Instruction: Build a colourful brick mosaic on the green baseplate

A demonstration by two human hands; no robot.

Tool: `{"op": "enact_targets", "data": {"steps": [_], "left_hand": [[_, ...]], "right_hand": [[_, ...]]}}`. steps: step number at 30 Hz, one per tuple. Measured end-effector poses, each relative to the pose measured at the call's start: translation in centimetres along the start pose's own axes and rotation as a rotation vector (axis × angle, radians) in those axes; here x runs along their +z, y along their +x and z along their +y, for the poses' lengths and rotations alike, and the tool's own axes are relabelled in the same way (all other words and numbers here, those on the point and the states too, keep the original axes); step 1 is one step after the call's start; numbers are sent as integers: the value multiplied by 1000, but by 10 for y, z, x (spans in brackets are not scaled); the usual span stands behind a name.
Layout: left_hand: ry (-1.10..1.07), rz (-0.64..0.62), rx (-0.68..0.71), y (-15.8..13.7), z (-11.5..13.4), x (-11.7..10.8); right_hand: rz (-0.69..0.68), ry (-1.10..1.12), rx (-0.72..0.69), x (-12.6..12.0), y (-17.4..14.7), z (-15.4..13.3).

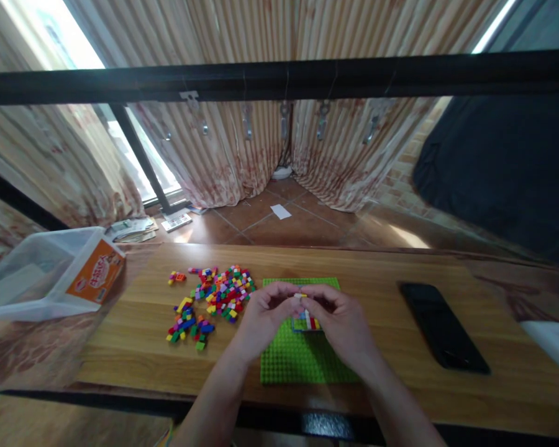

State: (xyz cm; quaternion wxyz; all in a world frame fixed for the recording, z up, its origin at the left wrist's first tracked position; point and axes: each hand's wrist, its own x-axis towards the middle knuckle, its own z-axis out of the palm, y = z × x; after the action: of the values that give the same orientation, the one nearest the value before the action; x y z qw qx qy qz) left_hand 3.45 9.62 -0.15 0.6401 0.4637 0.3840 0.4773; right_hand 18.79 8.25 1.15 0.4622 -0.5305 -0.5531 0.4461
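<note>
Both hands meet above a green studded baseplate point(298, 363), fingertips together. My left hand point(272, 310) is closed in a pinch, thumb and forefinger pressed toward the other hand. My right hand point(338, 313) pinches from the opposite side. Small toy bricks point(302, 296), white and yellow, show between the fingertips; the fingers hide most of them. Just below the thumbs, a low build of coloured bricks point(308, 323) with white, red, yellow and blue parts sits over the baseplate, partly covered by my right hand.
Loose coloured bricks point(228, 292) lie heaped left of the baseplate on the wooden table point(135, 329). A black phone point(442, 326) rests at the right. Beyond the left end stands a clear plastic bin point(46, 273) with an orange label. A dark bar point(261, 81) crosses in front of the curtains.
</note>
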Motion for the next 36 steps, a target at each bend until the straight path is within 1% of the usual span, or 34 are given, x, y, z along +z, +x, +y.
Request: {"op": "enact_targets", "data": {"steps": [4,8,11,14,16,18,20,22,25,27,29,33,36], "left_hand": [[-11,43,-47,2,-2,4],[-30,59,-23,2,-6,6],[-103,55,-27,1,-6,9],[-207,22,-62,-1,-6,11],[-266,16,-89,-2,-5,11],[-302,43,-104,-2,-4,11],[-312,95,-113,-1,-3,9],[-295,152,-129,1,-3,6],[-247,235,-154,5,-5,2],[-212,281,-160,7,-8,0],[-184,306,-162,9,-10,-1],[-147,326,-164,10,-10,-1],[-137,337,-161,9,-9,-1]], "right_hand": [[-27,32,-12,2,0,4],[-28,81,-19,0,1,6],[-30,161,7,-2,1,5],[-57,275,60,-6,1,6],[-35,336,76,-10,3,7],[33,352,64,-17,5,8],[121,293,41,-27,9,10],[193,164,20,-38,12,12],[256,-27,3,-50,15,18],[268,-91,1,-54,15,24],[250,-124,5,-54,15,32],[207,-158,11,-50,16,45],[212,-193,19,-47,18,49]]}}
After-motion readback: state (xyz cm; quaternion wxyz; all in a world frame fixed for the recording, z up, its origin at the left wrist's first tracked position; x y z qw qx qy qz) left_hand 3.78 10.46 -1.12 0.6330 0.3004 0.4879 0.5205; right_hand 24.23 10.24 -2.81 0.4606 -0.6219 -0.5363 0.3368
